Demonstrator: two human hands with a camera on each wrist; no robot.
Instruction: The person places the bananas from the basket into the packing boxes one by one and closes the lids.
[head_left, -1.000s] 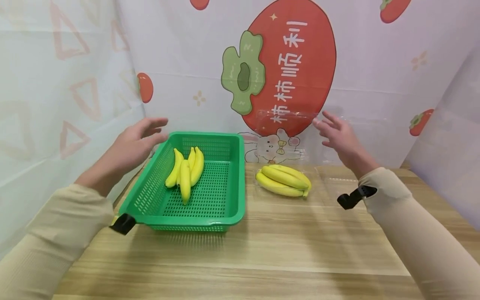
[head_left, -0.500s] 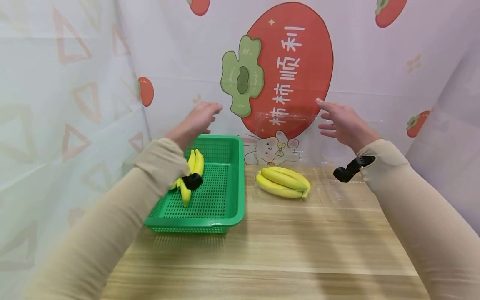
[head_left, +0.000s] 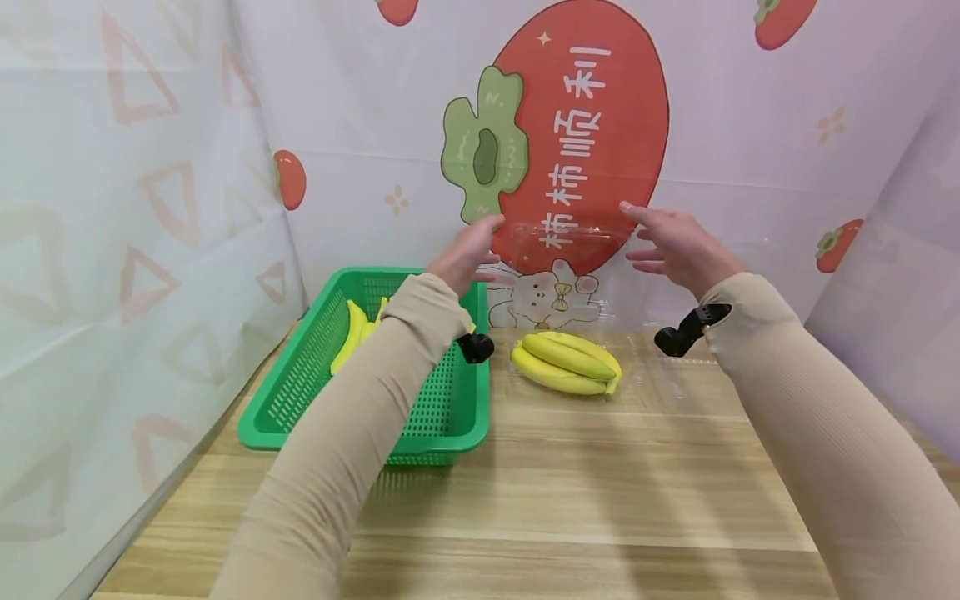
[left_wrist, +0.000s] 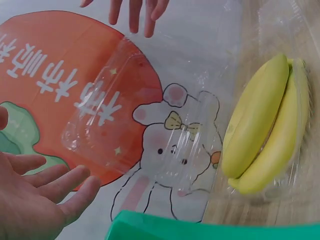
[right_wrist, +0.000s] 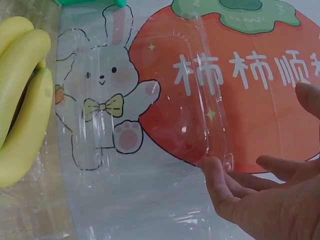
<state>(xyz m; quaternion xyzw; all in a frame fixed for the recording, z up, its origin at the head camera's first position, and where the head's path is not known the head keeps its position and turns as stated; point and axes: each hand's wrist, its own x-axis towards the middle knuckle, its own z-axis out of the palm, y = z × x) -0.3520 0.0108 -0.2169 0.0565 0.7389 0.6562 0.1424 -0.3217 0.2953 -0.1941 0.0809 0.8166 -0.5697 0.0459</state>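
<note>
A bunch of yellow bananas (head_left: 566, 362) lies in a clear plastic box (head_left: 660, 371) on the table. Its transparent lid (right_wrist: 197, 65) stands raised at the back, against the printed cloth. My left hand (head_left: 467, 252) hovers over the right rim of the green basket (head_left: 482, 392), to the left of the lid, with fingers spread and nothing held. On the other side, my right hand (head_left: 681, 248) is raised with relaxed fingers. In the right wrist view its fingertips (right_wrist: 214, 167) overlap the lid's corner.
More bananas (head_left: 348, 333) lie in the basket, partly hidden by the left sleeve (head_left: 360, 417). White printed cloth (head_left: 360, 100) closes off the back and both sides. The wooden table (head_left: 570, 492) extends in front of the box.
My left hand has swung right, from beyond the basket's left side to its right rim. The right hand has shifted slightly, its fingers turned more inward. Bananas and basket stay put.
</note>
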